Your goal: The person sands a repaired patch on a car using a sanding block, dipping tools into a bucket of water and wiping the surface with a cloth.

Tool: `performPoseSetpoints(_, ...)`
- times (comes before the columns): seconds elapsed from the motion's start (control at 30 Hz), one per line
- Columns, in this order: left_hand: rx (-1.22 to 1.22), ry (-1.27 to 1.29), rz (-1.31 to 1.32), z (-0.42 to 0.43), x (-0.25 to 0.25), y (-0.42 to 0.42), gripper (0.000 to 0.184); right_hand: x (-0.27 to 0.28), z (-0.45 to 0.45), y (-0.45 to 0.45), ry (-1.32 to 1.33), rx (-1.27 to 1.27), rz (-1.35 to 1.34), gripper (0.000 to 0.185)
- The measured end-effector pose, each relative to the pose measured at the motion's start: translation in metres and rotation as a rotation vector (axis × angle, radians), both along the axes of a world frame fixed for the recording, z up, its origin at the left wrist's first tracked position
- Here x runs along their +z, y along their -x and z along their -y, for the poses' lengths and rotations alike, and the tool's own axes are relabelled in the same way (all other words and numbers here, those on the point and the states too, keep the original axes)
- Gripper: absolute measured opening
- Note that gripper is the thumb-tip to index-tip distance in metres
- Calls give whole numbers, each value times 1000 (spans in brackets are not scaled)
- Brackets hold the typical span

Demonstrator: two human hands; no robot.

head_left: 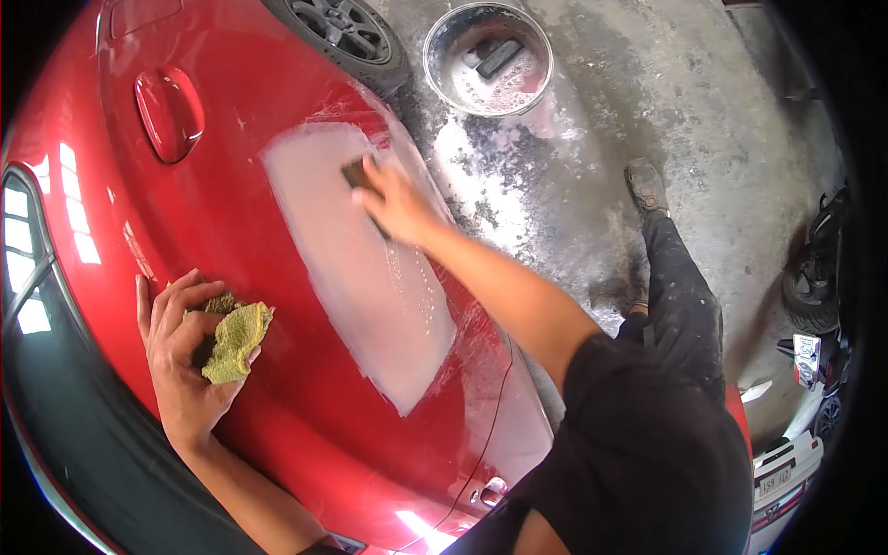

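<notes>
A red car panel (250, 222) carries a large greyish-pink sanded patch (351, 277) with water drops on it. My right hand (393, 199) presses a dark sanding block (355, 172) flat on the upper part of the patch, and the hand hides part of the block. Over the red paint at the left, my left hand (185, 351) is closed around a crumpled yellow-green cloth (238, 342).
A round bucket (430, 57) of soapy water, with a dark block (499, 58) in it, stands on the wet concrete floor near the car wheel (342, 37). A door handle (168, 116) sticks out. Motorcycle parts (814, 287) and a white vehicle (786, 472) are at the right.
</notes>
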State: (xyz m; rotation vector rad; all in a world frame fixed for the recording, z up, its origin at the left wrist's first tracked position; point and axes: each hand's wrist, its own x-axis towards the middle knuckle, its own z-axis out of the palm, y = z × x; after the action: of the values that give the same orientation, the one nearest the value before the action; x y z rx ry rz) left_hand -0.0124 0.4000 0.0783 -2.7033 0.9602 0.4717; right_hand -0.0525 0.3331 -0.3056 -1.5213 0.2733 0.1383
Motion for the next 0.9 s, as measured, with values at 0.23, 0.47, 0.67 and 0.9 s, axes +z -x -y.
performPoseSetpoints(0.23, -16, -19, -16, -3, 3, -2, 35, 62, -18, 135, 149, 30, 130, 75)
performPoseSetpoints(0.47, -28, -17, -4, -1, 1, -3, 33, -19, -13, 29, 85, -21, 45, 72)
performPoseSetpoints(0.67, -15, -4, 6, -1, 0, -1, 34, 63, -30, 211, 70, 190, 9, 81)
performPoseSetpoints(0.9, -24, 2, 10, 0, -1, -4, 35, -16, -10, 62, 55, 38, 19, 75)
